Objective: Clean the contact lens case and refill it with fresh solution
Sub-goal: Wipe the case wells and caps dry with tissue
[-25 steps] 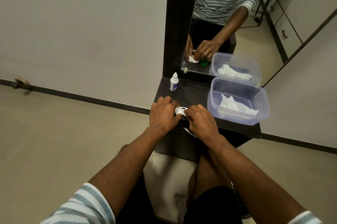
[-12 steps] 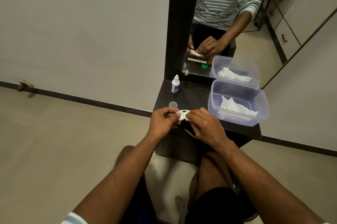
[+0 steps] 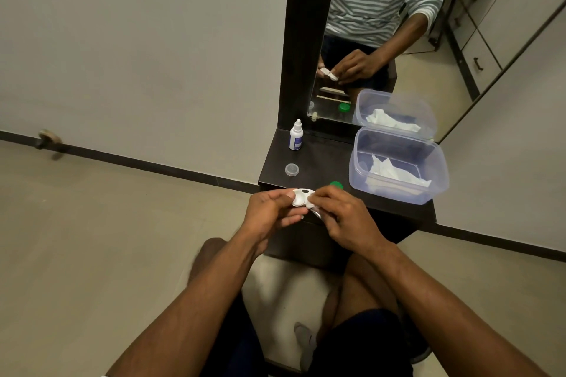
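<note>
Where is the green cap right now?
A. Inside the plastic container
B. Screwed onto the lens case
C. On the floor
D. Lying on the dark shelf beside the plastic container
D: the green cap lies on the dark shelf, just left of the plastic container, off the lens case.

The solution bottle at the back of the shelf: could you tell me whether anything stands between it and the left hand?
Only a small clear cap lies between the left hand and the bottle; nothing taller.
</note>
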